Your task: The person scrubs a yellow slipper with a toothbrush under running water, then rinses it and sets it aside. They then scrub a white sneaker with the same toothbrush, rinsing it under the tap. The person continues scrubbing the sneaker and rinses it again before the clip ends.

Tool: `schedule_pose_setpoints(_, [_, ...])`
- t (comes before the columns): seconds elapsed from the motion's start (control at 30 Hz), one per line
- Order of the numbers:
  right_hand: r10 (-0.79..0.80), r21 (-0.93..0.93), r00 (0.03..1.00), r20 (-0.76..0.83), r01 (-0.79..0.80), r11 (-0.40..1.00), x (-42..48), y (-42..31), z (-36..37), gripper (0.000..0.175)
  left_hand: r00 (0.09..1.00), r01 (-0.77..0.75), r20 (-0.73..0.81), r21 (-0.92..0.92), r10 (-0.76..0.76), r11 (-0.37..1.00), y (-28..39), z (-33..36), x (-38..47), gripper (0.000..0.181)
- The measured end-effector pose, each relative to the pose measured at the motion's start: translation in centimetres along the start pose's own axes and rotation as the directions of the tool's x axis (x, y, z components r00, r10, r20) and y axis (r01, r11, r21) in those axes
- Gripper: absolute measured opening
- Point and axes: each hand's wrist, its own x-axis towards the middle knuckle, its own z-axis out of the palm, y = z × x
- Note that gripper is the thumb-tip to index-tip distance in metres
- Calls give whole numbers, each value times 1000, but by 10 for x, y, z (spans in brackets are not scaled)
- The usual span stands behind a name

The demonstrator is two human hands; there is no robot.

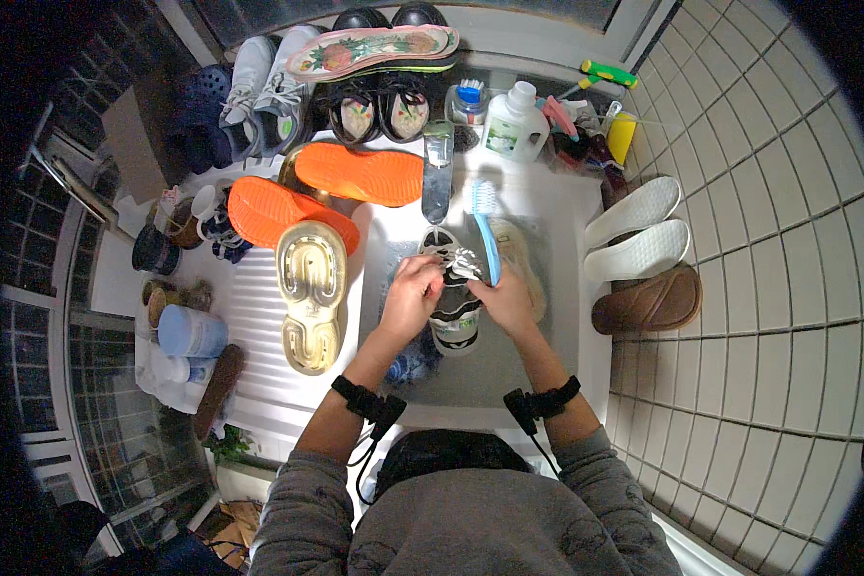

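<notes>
A black-and-white lace-up shoe (455,327) is held over the water-filled basin of a white laundry sink (475,410), its heel end towards me. My left hand (415,291) is at the shoe's left side by the laces, fingers curled; whether it pinches a lace cannot be told. My right hand (507,299) grips a light-blue scrub brush (487,241) with white bristles pointing away from me, its thumb beside the shoe's collar. A pale insole or sole (522,263) lies in the basin, partly behind my right hand. Above the shoe's toe is the tap (438,173).
Orange slippers (360,173) and a gold clear-soled shoe (311,299) lie on the ribbed washboard (252,317). Behind stand white sneakers (248,79), other shoes and a detergent bottle (513,126). White insoles (637,252) and a brown slipper (648,299) lie along the right wall.
</notes>
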Motion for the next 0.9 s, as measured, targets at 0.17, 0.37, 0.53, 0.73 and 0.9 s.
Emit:
schedule_pose_setpoints(0.17, [-47,-46,999,-16,46,998,17,-8,4,36,991,-87,122,204,63,975,0,-3,6,30])
schedule_pose_setpoints(0.37, [-61,105,998,28,58,993,40,13,19,37,980,-199,67,398,188,895,-2,7,29,24])
schedule_pose_setpoints(0.53, [33,378,993,111,-73,923,40,3,8,23,987,81,-152,149,-58,986,-7,1,33,11])
schedule_pose_setpoints(0.73, [228,274,956,182,-272,922,59,-25,-7,31,875,405,-114,-360,-470,841,-21,-2,49,4])
schedule_pose_setpoints(0.9, [171,228,975,139,-200,953,77,-18,8,22,995,29,-98,-7,-29,1000,-34,0,52,24])
